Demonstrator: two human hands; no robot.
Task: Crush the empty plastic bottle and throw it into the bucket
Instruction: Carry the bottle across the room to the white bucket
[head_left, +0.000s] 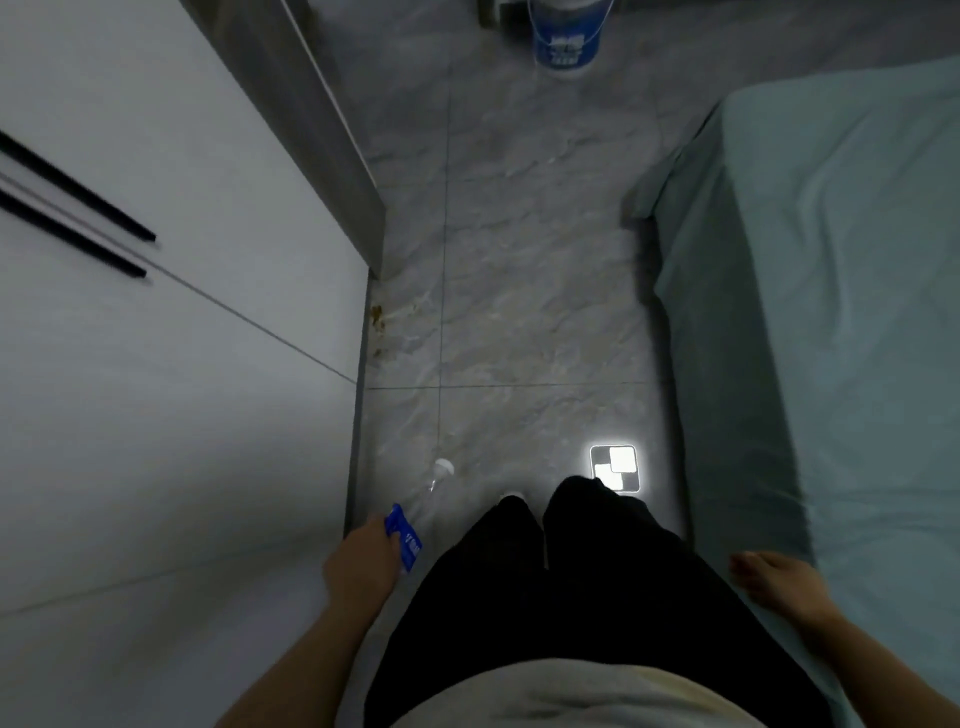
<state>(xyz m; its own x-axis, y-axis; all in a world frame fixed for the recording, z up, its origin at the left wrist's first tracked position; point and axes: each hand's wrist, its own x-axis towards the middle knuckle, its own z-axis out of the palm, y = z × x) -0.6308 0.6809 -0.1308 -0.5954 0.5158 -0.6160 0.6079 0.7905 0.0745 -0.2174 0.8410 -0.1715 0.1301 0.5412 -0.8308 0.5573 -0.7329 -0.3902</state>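
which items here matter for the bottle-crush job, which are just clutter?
Job:
- plastic bottle, held in left hand
- blue-and-white bucket, far end of the floor

Clutter:
- white cabinet
- green-covered bed
- light reflection on the tiles
- right hand, empty

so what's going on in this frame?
A person stands in a narrow aisle between a white cabinet and a bed. Their left hand holds a clear plastic bottle with a blue label, cap pointing down and forward; whether it is crushed cannot be told. The right hand hangs empty by the bed. The blue and white bucket sits on the floor far ahead.
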